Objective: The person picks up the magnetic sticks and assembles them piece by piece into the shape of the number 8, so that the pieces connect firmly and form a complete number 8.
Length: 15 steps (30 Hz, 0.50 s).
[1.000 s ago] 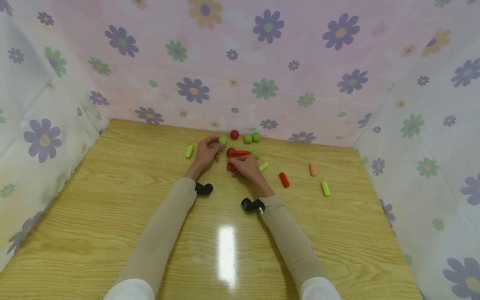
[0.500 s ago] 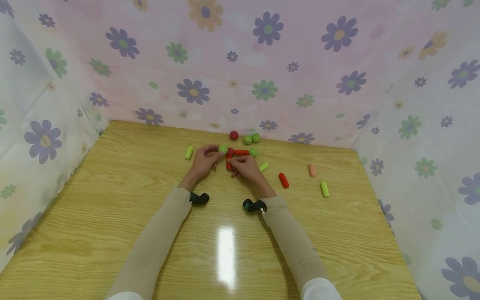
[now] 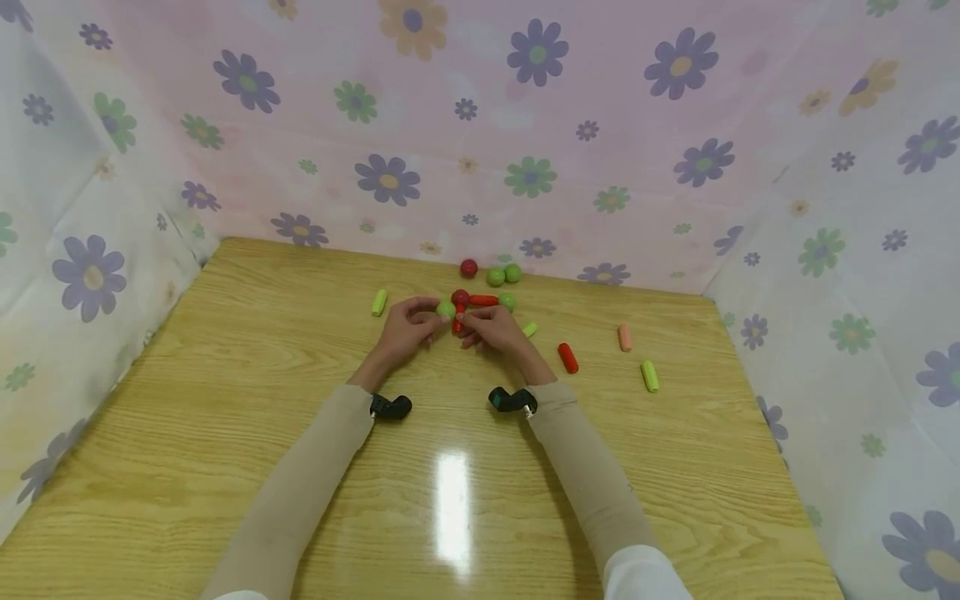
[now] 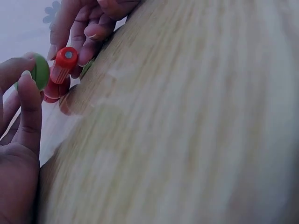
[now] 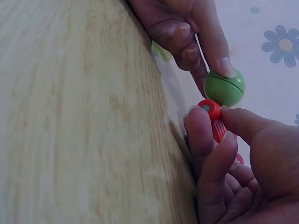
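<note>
My left hand (image 3: 407, 327) pinches a green ball (image 5: 225, 87) with a groove round it between thumb and fingers. Just to its right, my right hand (image 3: 501, 332) pinches a red ribbed stick (image 4: 63, 65) whose near end carries a small metallic disc. The green ball is right at that end in the right wrist view. A red ball (image 3: 460, 297) sits at the far end of the stick. From this ball a second red stick (image 3: 483, 301) runs right to another green ball (image 3: 507, 301). Fingers partly cover the held stick in the head view.
Behind the hands lie a loose red ball (image 3: 468, 267) and two green balls (image 3: 496, 277). A yellow-green stick (image 3: 379, 302) lies left. On the right are a red stick (image 3: 567, 357), a pink stick (image 3: 625, 337) and another yellow-green stick (image 3: 649, 376). Flowered cloth (image 3: 480, 125) encloses the wooden table (image 3: 225, 417).
My left hand has brought its green ball toward me, from behind the red ball to beside the near end of the held stick. The right hand keeps its pinch and has shifted only slightly.
</note>
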Motion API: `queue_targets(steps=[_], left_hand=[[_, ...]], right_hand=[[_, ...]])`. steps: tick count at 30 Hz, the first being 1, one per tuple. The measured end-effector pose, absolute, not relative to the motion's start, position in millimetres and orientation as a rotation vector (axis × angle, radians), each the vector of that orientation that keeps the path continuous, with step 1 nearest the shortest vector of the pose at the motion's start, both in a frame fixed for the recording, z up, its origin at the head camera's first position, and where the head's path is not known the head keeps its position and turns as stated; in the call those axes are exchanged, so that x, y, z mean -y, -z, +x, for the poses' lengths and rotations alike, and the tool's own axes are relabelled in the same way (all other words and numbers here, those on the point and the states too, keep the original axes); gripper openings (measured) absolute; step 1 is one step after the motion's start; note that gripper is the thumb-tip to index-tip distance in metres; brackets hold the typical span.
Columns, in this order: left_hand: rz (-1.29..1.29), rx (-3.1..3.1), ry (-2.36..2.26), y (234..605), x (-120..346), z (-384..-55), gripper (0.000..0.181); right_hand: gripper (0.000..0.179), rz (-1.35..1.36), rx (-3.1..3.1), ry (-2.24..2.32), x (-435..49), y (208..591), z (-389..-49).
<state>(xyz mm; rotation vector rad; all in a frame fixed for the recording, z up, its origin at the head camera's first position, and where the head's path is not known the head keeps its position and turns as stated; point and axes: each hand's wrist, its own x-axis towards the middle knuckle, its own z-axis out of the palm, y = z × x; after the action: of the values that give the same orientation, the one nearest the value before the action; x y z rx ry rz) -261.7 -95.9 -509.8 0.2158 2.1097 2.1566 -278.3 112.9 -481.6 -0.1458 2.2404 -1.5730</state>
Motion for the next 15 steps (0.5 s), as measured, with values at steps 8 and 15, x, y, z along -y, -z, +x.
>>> queue_targets(steps=[8, 15], left_hand=[[0.318, -2.189, -2.085, 509.5, 99.8, -255.6, 0.035], [0.364, -2.203, -2.038, 509.6, 102.2, -252.4, 0.034]], right_hand=[[0.036, -0.123, -2.196, 1.577, -114.1, 480.8, -281.5], [0.037, -0.130, -2.191, 1.597, -114.9, 483.3, -281.2]])
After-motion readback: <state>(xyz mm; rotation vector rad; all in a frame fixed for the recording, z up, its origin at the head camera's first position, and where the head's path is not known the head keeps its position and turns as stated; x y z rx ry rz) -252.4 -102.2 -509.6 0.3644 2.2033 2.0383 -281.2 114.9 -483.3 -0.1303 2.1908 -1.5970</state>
